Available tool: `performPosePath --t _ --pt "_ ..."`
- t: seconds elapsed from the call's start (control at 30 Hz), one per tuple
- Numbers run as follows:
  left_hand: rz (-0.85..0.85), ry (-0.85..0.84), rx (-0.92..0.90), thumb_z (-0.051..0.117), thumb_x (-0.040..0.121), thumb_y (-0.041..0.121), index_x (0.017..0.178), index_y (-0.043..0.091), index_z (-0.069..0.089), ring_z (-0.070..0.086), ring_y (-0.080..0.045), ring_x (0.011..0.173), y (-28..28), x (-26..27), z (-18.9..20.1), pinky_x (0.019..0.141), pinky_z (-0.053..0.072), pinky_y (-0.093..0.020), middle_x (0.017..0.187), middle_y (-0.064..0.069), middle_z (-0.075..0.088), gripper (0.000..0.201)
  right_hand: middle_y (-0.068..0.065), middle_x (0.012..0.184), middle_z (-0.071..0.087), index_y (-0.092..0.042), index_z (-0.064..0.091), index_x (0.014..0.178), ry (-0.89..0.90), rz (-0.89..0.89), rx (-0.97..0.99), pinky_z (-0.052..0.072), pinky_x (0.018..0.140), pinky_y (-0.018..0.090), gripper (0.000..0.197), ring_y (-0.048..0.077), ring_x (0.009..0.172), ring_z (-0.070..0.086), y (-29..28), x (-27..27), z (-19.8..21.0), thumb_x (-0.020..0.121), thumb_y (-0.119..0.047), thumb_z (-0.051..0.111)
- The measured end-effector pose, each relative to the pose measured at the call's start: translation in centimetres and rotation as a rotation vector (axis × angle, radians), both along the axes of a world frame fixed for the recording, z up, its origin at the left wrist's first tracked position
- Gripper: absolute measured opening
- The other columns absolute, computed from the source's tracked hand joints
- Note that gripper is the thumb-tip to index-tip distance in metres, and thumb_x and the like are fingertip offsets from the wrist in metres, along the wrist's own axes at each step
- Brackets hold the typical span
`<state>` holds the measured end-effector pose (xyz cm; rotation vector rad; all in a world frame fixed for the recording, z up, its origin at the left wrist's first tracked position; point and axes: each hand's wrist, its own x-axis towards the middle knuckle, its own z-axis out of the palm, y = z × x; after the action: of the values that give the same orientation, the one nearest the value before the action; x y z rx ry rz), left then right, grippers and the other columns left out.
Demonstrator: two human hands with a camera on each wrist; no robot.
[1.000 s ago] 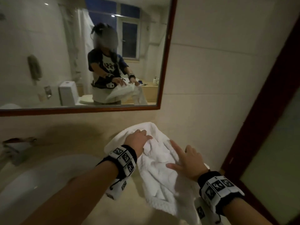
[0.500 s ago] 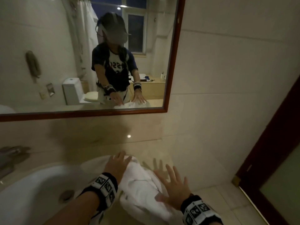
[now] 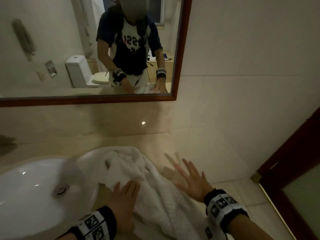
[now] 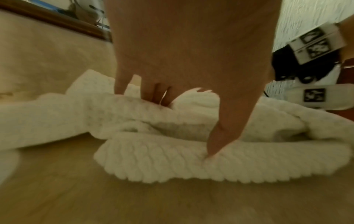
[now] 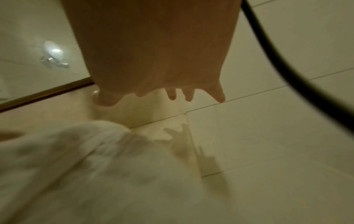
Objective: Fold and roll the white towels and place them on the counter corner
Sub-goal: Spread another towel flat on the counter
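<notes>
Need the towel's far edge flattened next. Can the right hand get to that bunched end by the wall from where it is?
Probably yes. The right hand hovers open over bare counter beside the towel, and nothing lies between it and the bunched end.

Nubby terry-cloth towel [image 3: 155, 193], glossy stone counter [image 3: 199, 149], glazed sink [image 3: 26, 187]

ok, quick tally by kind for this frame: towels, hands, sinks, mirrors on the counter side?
White towel: 1, crumpled on the counter
Hands: 2, left hand pressing the towel, right hand spread above the counter
Sink: 1
Mirror: 1
Total: 5
</notes>
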<state>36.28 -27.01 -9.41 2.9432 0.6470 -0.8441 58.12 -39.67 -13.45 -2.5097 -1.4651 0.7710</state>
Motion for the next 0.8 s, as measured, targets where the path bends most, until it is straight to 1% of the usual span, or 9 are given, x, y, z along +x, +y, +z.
performPosePath --t 0.07,0.13,0.2,0.27,0.4,0.53,0.6,0.7,0.8 --pt "0.065 0.037 0.014 0.052 0.085 0.051 0.147 0.001 -0.009 -0.004 -0.028 0.146 -0.4 0.4 -1.8 0.116 -0.001 -0.051 0.158 -0.013 -0.008 0.100 -0.009 0.158 -0.011 -0.055 -0.007 0.135 0.244 -0.192 0.106 0.005 0.119 0.049 0.086 0.017 0.146 -0.007 -0.8 2.3 0.3 0.059 -0.094 0.008" --pt "0.113 0.005 0.030 0.065 0.069 0.061 0.138 -0.013 0.031 0.037 -0.035 0.136 -0.2 0.5 -3.0 0.109 0.033 -0.052 0.145 -0.027 0.034 0.106 -0.007 0.159 -0.002 -0.046 -0.005 0.138 0.459 -0.359 0.239 0.005 0.119 0.040 0.068 0.017 0.146 0.000 -1.6 3.9 1.2 0.081 -0.077 0.019" --pt "0.073 -0.104 0.129 0.063 0.064 0.070 0.094 -0.008 0.071 0.071 -0.032 0.087 0.4 1.1 -5.4 0.068 0.058 -0.047 0.095 -0.022 0.072 0.083 -0.011 0.156 0.002 -0.039 -0.003 0.146 0.626 -0.435 0.290 0.008 0.117 0.044 0.079 0.014 0.145 0.005 -2.2 4.4 2.2 0.079 -0.079 0.012" --pt "0.017 -0.288 0.214 0.061 0.076 0.060 0.076 -0.004 0.075 0.073 -0.029 0.068 1.5 1.7 -7.6 0.053 0.057 -0.044 0.075 -0.017 0.074 0.065 -0.019 0.152 0.001 -0.040 -0.002 0.146 0.659 -0.383 0.274 0.008 0.117 0.043 0.104 0.007 0.142 0.005 -2.5 4.2 2.4 0.059 -0.094 0.014" --pt "-0.028 -0.273 0.297 0.089 0.002 0.045 0.068 0.002 0.076 0.072 -0.021 0.059 2.7 1.1 -5.6 0.053 0.057 -0.046 0.066 -0.010 0.073 0.080 -0.009 0.159 -0.008 -0.062 -0.007 0.130 0.343 -0.060 0.176 0.012 0.118 0.043 0.085 0.011 0.146 -0.001 -2.0 3.0 0.3 0.054 -0.096 0.006" --pt "-0.091 -0.274 0.455 0.094 0.022 0.033 0.081 0.006 0.077 0.073 -0.028 0.079 5.1 -1.2 -4.3 0.095 0.039 -0.058 0.081 -0.010 0.075 0.066 -0.009 0.158 -0.016 -0.056 -0.013 0.138 0.050 0.258 0.027 0.012 0.116 0.054 0.093 0.016 0.146 -0.008 -1.7 0.2 -0.7 0.052 -0.093 -0.008" --pt "-0.048 -0.241 0.516 0.094 0.026 0.026 0.087 0.003 0.076 0.071 -0.036 0.087 6.3 -2.1 -4.5 0.099 0.024 -0.061 0.089 -0.017 0.074 0.067 -0.006 0.158 -0.013 -0.056 -0.010 0.140 0.054 0.370 -0.033 0.009 0.117 0.052 0.084 0.018 0.146 -0.006 -1.1 -2.1 -1.0 0.064 -0.088 0.007" --pt "0.109 -0.120 0.446 0.094 0.031 0.016 0.089 -0.005 0.072 0.067 -0.044 0.093 5.7 -2.2 -3.3 0.090 0.039 -0.069 0.096 -0.027 0.070 0.065 0.009 0.153 0.016 -0.047 0.007 0.145 0.055 0.363 -0.044 0.026 0.112 0.042 0.064 0.027 0.138 0.023 -0.1 -4.7 -2.1 0.091 -0.056 0.040" --pt "0.223 0.059 0.468 0.054 0.089 0.015 0.134 -0.004 0.041 0.040 -0.037 0.129 4.4 -2.2 -2.5 0.111 0.007 -0.064 0.135 -0.018 0.047 0.050 0.010 0.129 0.043 -0.033 0.035 0.139 0.092 0.223 0.082 0.040 0.098 0.038 0.045 0.028 0.116 0.045 0.4 -6.5 -0.9 0.095 -0.035 0.045"
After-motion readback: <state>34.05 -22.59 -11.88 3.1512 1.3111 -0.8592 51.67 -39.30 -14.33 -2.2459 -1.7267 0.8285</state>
